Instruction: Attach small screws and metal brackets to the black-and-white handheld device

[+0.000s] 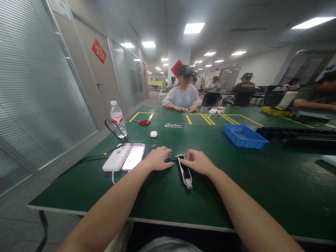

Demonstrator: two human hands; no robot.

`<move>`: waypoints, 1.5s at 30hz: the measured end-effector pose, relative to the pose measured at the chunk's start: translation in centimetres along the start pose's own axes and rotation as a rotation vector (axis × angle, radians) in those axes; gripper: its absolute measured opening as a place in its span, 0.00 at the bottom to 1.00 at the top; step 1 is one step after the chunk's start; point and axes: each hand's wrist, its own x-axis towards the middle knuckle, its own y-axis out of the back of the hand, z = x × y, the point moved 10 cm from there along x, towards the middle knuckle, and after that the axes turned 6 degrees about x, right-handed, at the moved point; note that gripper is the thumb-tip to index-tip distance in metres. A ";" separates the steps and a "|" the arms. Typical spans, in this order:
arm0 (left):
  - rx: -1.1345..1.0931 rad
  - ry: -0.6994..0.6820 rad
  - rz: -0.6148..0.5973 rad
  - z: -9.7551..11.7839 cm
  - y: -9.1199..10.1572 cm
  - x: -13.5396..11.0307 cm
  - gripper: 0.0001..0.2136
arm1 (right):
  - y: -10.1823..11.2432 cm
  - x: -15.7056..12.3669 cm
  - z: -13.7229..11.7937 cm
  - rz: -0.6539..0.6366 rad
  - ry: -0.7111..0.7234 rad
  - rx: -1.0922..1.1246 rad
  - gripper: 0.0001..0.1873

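Note:
My left hand (158,158) rests on the green table (236,189) with its fingers curled over a small cluster of dark metal parts (168,157). My right hand (197,162) is closed in a pinch at the top end of a long grey-and-black device (185,171) that lies flat between my hands. What the fingertips hold is too small to make out. A few tiny rings (153,144) lie just beyond my left hand.
A phone (134,156) and a white power bank (113,162) with a cable lie left of my hands. Farther off are a water bottle (118,119), a white puck (153,134), red scissors (144,123) and a blue tray (244,135). A person sits opposite; others work at the right.

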 end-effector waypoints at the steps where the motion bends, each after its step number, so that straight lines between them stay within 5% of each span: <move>1: 0.006 0.016 -0.014 -0.1 0.1 0.0 0.27 | 0.0 0.0 0.0 0.001 0.003 0.010 0.18; 6: -0.012 0.050 -0.087 -0.9 0.7 -0.3 0.25 | -0.3 -0.1 -0.3 -0.033 0.021 0.033 0.15; 13: -0.049 0.032 -0.004 -2.0 1.8 -0.8 0.14 | -0.5 -0.2 -0.3 -0.058 -0.001 0.034 0.13; 33: -0.061 -0.077 0.036 -2.1 1.8 -0.3 0.09 | -0.7 -0.1 -0.2 -0.059 0.026 0.040 0.14; 41: -0.108 0.144 0.310 -4.6 4.7 -0.7 0.09 | -0.8 -0.1 -0.2 -0.066 0.026 0.042 0.15; 45: -0.328 0.325 0.537 -7.2 6.1 -1.6 0.09 | -0.8 -0.1 -0.1 -0.066 0.028 0.038 0.15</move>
